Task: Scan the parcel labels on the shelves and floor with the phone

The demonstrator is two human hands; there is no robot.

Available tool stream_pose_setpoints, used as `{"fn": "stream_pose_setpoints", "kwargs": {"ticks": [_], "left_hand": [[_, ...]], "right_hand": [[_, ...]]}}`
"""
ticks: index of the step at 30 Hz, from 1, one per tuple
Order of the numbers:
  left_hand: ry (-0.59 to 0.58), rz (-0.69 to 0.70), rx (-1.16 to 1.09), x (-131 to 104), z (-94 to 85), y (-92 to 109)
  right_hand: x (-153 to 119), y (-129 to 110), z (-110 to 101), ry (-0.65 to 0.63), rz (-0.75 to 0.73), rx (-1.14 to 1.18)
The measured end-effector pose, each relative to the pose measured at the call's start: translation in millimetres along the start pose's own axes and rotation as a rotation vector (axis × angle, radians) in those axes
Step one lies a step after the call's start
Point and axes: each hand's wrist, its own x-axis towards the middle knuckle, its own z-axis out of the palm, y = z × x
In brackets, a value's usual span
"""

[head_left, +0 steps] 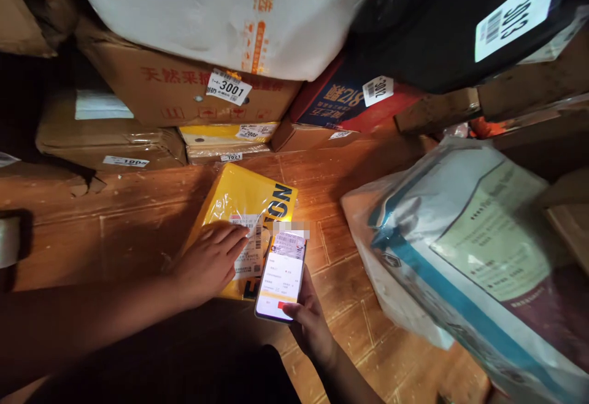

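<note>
A yellow box in clear plastic wrap [251, 186], printed with large black letters, lies on the floor in front of me. My left hand [207, 263] rests on it, its fingers stretched over the edge of a white shipping label [248, 250]. In my right hand [313, 327] is a smartphone [279, 284], held just over the box's right side. The right thumb touches the lower part of the lit screen, near a red button. The top of the screen shows a label with a barcode; the small text is unreadable.
Cardboard boxes [184, 85] with number stickers are stacked ahead, under a large white package [216, 11]. A black package [414, 23] and a red and blue box [340, 97] stand at the upper right. A big plastic-wrapped bag [460, 238] takes up the right side of the wooden floor [119, 220].
</note>
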Motion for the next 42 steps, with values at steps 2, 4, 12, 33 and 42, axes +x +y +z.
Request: {"fn": "stream_pose_setpoints", "kwargs": {"ticks": [2,4,12,33,42], "left_hand": [[0.027,0.074,-0.006,-2.1,8.7,-4.5],[0.013,0.137,0.007,-5.3,14.9,-6.7],[-0.127,0.202,0.092,-11.9,19.6,-1.7],[0.256,0.353,0.275,-14.9,36.8,2.9],[0.232,0.379,0.304,-15.3,40.5,5.0]], "right_hand": [[1.1,0.4,-0.5,0.0,0.0,-0.002],[1.9,1.0,-1.3,0.004,0.002,0.0],[1.2,0.4,-1.6,0.012,-0.004,-0.042],[1.5,4.4,-5.2,-0.038,-0.052,-0.097],[1.8,5.5,-9.3,-0.014,-0.055,-0.112]]}}
